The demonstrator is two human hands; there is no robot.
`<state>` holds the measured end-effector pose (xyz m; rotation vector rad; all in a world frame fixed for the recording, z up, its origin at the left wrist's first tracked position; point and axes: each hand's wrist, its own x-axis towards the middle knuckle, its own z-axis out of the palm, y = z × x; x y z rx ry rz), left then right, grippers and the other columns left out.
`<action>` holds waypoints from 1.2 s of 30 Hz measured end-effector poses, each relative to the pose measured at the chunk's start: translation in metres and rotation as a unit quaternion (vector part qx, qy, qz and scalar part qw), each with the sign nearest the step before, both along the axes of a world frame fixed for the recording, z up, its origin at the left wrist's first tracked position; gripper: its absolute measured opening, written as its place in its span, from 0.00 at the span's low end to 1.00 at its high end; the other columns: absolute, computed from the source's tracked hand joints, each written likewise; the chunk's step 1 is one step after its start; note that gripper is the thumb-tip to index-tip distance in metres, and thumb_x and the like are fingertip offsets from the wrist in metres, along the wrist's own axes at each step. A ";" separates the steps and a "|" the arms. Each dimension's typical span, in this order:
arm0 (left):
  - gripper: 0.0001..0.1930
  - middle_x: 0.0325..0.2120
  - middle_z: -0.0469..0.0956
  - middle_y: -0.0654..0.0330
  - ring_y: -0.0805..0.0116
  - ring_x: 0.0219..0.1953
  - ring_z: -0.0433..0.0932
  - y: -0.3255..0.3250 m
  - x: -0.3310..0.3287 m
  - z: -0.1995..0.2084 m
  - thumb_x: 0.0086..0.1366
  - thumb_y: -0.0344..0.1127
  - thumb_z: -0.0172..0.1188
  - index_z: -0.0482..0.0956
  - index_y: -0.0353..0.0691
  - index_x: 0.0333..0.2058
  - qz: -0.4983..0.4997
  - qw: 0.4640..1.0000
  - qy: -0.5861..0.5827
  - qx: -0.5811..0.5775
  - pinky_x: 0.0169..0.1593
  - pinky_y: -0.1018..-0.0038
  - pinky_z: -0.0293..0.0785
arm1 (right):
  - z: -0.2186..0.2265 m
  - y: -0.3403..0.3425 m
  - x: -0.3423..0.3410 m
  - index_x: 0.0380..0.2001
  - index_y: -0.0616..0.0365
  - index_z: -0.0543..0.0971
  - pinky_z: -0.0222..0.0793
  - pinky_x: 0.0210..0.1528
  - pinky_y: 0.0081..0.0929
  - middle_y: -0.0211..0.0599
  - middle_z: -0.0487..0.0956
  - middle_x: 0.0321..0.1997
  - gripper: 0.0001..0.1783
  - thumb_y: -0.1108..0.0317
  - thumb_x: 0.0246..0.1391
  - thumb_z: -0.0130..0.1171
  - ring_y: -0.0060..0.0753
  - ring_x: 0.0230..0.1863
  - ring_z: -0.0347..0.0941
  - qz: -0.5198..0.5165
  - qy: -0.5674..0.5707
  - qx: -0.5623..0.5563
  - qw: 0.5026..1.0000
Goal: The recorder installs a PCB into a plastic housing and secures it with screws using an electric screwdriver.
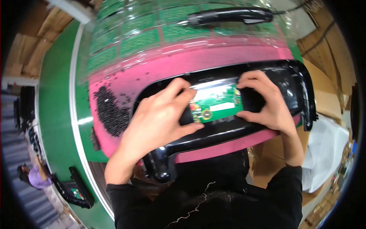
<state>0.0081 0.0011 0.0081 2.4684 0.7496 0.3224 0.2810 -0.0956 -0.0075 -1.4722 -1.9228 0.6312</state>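
Observation:
A green circuit board (219, 105) lies over the middle of a long, glossy black plastic housing (190, 138). My left hand (158, 112) grips the board's left edge, its thumb at the near corner and its fingers at the far one. At the right edge, my right hand (265, 101) pinches the board the same way between thumb and fingers. Whether the board touches the housing beneath it I cannot tell. The housing rests on a pink mat (167, 61), and its two ends bend toward me.
Small black screws (110, 112) are heaped on the mat's left. Beyond lie clear trays of green boards (139, 42), with a black electric screwdriver (232, 16) on top. Cardboard (320, 84) and white sheeting (324, 152) are at right. Another black housing (78, 191) and a person (40, 176) are at far left.

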 end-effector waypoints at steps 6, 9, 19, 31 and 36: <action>0.33 0.49 0.70 0.58 0.52 0.42 0.80 -0.002 -0.008 -0.004 0.49 0.44 0.75 0.74 0.38 0.52 -0.017 1.000 0.011 -0.004 0.39 0.61 0.78 | 0.012 0.000 -0.007 0.51 0.60 0.73 0.68 0.55 0.34 0.42 0.74 0.51 0.39 0.76 0.28 0.74 0.44 0.53 0.72 -0.010 -0.019 -0.047 0.999; 0.24 0.42 0.76 0.56 0.59 0.37 0.81 0.006 -0.017 0.004 0.53 0.38 0.73 0.78 0.36 0.46 0.034 0.995 -0.084 -0.032 0.38 0.66 0.77 | 0.026 -0.001 -0.005 0.60 0.59 0.69 0.68 0.54 0.29 0.39 0.74 0.52 0.45 0.77 0.33 0.73 0.35 0.52 0.72 -0.023 0.031 -0.109 0.993; 0.15 0.32 0.82 0.47 0.49 0.34 0.82 0.051 -0.083 -0.011 0.47 0.25 0.72 0.79 0.30 0.35 0.209 0.967 0.096 0.111 0.41 0.61 0.77 | 0.022 0.097 0.015 0.63 0.57 0.66 0.67 0.37 0.17 0.27 0.76 0.34 0.28 0.67 0.61 0.60 0.15 0.36 0.70 -0.114 0.014 0.056 0.992; 0.07 0.25 0.80 0.40 0.43 0.34 0.82 0.052 -0.068 -0.008 0.44 0.20 0.63 0.82 0.32 0.25 0.243 0.964 0.101 0.028 0.42 0.57 0.79 | 0.026 0.148 -0.010 0.52 0.57 0.70 0.71 0.25 0.25 0.30 0.74 0.21 0.25 0.47 0.64 0.55 0.24 0.21 0.73 -0.214 0.162 -0.042 0.963; 0.07 0.23 0.78 0.39 0.41 0.31 0.81 0.053 -0.067 0.001 0.47 0.21 0.60 0.80 0.28 0.28 0.244 0.966 0.021 0.079 0.36 0.57 0.76 | 0.065 0.094 -0.053 0.66 0.46 0.53 0.77 0.43 0.27 0.42 0.69 0.51 0.34 0.78 0.59 0.51 0.31 0.40 0.73 -0.124 0.340 0.270 0.892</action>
